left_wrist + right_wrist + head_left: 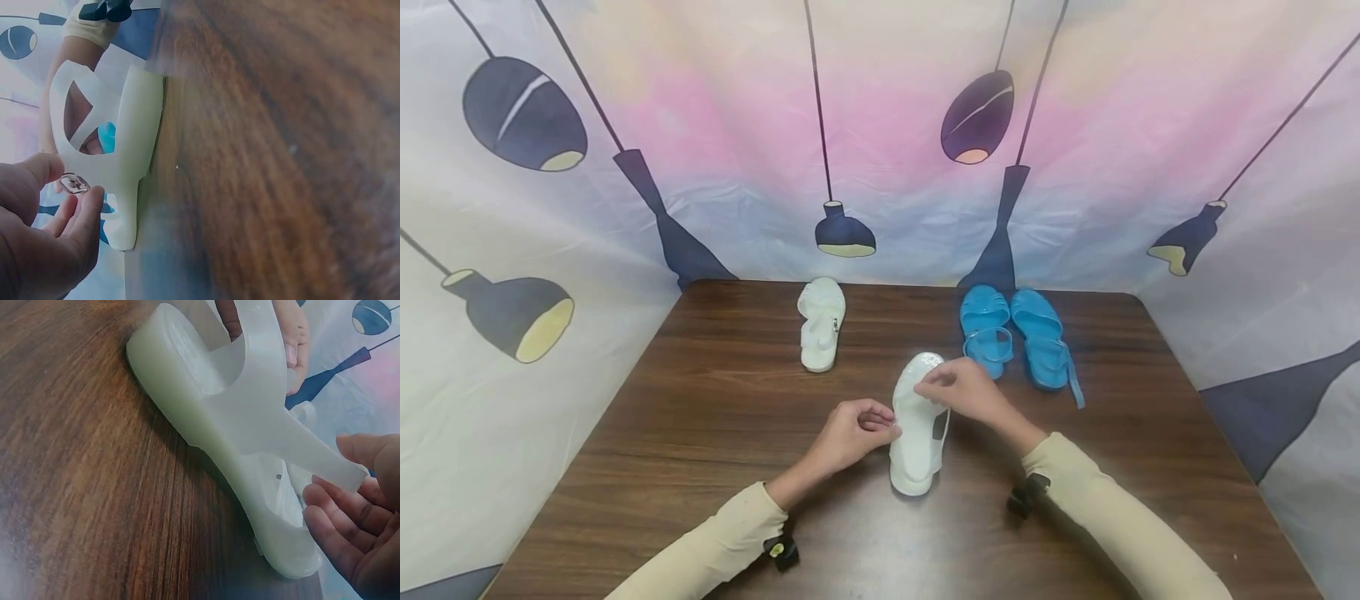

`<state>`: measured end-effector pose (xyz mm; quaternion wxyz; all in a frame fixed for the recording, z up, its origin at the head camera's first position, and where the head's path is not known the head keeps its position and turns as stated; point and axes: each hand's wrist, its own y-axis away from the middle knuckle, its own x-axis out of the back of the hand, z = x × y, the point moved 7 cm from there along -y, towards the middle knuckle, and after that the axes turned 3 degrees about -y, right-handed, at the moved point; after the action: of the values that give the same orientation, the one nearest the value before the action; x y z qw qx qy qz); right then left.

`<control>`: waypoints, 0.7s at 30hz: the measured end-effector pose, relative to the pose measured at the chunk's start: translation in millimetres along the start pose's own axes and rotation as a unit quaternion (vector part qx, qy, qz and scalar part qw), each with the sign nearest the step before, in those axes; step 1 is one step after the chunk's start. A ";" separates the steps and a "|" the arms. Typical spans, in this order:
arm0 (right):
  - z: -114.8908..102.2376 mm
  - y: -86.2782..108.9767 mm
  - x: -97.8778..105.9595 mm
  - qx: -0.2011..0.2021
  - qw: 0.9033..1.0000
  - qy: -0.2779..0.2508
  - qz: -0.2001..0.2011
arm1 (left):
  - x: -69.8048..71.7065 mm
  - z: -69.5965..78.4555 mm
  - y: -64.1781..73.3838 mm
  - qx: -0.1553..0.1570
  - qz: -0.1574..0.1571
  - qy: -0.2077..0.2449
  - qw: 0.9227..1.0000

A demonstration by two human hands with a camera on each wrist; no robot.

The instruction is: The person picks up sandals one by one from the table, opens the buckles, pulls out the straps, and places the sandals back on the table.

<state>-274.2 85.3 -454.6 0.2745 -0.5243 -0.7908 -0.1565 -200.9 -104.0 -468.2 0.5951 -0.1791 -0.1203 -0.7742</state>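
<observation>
A white sandal [913, 442] stands upright on the table, toe toward the back wall. On its left side, my left hand [854, 433] pinches the small metal buckle [75, 183] between thumb and fingertips. From the right, my right hand [962, 390] reaches over the sandal. Its thumb and fingers hold the free end of the white ankle strap [331, 464], thumb above and fingers beneath. The sandal's sole [169, 400] rests on the wood.
Another white sandal [822, 325] stands at the back of the brown wooden table [715, 400]. Two blue sandals, one left [985, 312] and one right [1037, 321], stand at the back right, a loose strap [1075, 383] trailing. A lamp-printed cloth [737, 125] hangs behind.
</observation>
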 end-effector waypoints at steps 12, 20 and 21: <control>10.4 38.0 25.1 -0.069 0.997 0.023 0.008 | 1.3 -3.0 13.9 0.040 -0.011 -0.039 0.998; 20.1 73.4 3.8 -0.120 0.991 -0.013 -0.052 | -1.1 -3.1 28.4 0.060 -0.016 -0.047 0.997; 20.6 76.6 1.1 -0.121 0.991 -0.021 -0.055 | -2.2 -3.4 29.2 0.061 -0.019 -0.045 0.997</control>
<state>-210.0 127.8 -473.5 0.1838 -0.5120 -0.7994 -0.2549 -172.6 -111.1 -473.0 0.5841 -0.1745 -0.1976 -0.7676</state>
